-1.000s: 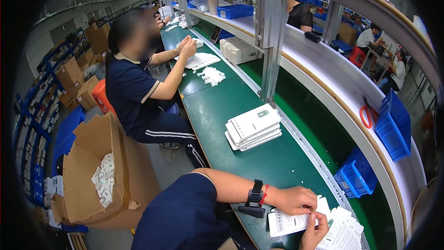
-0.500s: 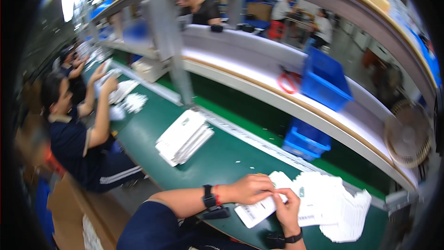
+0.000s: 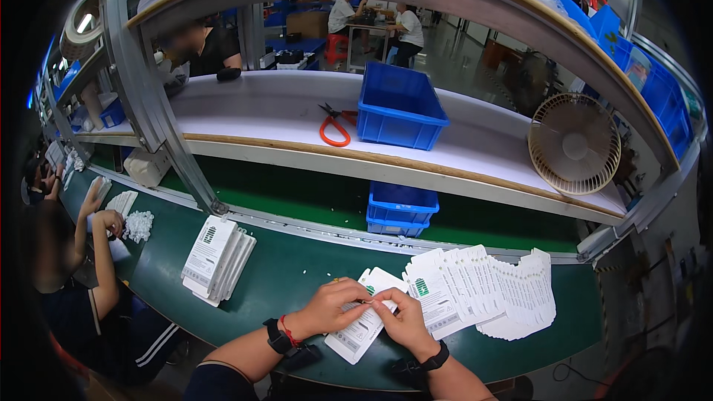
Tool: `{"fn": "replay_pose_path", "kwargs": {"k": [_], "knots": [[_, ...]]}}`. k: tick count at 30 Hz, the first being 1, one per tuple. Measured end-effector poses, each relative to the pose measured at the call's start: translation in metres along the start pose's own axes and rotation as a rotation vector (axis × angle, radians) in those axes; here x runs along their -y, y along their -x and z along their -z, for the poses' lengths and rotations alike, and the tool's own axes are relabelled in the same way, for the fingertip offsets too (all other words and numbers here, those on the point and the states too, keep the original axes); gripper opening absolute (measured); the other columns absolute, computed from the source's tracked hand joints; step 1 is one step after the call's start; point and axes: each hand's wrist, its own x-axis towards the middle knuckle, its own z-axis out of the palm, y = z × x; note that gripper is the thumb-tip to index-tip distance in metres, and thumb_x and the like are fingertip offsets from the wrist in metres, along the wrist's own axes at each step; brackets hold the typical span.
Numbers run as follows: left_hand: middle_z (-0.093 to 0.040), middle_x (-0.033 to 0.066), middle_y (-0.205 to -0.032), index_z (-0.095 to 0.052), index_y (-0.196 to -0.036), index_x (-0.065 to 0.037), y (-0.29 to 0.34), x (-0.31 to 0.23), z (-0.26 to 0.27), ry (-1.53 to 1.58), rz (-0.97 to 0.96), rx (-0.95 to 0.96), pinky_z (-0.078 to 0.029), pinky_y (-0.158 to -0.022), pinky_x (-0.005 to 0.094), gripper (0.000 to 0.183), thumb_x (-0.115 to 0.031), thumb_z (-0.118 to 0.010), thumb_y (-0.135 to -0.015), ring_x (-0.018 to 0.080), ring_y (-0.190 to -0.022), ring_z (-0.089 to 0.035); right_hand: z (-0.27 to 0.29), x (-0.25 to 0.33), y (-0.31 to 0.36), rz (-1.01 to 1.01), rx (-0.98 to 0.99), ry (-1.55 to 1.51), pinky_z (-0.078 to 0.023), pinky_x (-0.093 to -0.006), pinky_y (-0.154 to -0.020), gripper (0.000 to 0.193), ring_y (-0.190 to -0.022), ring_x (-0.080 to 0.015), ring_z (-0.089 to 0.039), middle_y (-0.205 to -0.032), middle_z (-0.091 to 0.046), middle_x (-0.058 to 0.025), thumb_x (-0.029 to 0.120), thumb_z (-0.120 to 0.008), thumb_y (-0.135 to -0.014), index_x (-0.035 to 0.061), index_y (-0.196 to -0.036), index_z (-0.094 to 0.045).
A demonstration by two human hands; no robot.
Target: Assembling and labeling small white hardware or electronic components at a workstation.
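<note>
While both hands meet over the green belt (image 3: 297, 282), the white card (image 3: 362, 324) lies pinched between them, its long axis slanting from lower left to upper right; left hand (image 3: 332, 306) and right hand (image 3: 405, 321) each grasp its upper end, equally near.

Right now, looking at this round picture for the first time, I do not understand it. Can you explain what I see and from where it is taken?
The camera sits on a person's head and looks down; its wide lens bends straight edges. Both bare hands meet over a white card on a green belt: the left hand and right hand pinch it with their fingers. Right of it lies a fanned row of cards, to the left a stack. On the shelf above stand a blue bin, scissors and a fan. Another worker sits at left.
</note>
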Motion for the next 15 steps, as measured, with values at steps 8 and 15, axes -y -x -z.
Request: {"fn": "replay_pose_path", "kwargs": {"k": [8, 15], "knots": [[-0.066, 0.0105, -0.082, -0.066, -0.086, -0.002, 0.0, 0.001, -0.001, -0.025, 0.043, -0.001, -0.048, -0.064, 0.0313, 0.011, -0.004, -0.068, -0.075, 0.024, -0.073, -0.062, 0.001, 0.008, -0.002, -0.045, 0.023, -0.012, -0.034, -0.0189, -0.045, 0.012, -0.051, -0.0018, -0.044, -0.075, -0.064, -0.001, 0.013, -0.064, -0.086, 0.0034, -0.093, -0.064], [-0.065, 0.0104, -0.08, -0.066, -0.087, -0.002, 0.003, 0.008, -0.002, -0.003, 0.003, 0.014, -0.047, -0.066, 0.0329, 0.012, -0.006, -0.068, -0.075, 0.0245, -0.072, -0.062, -0.001, 0.003, 0.0, -0.042, 0.048, 0.049, -0.036, -0.0172, -0.047, 0.012, -0.056, -0.0008, -0.047, -0.077, -0.063, -0.0006, 0.011, -0.062, -0.087, 0.0018, -0.095, -0.064]]}}
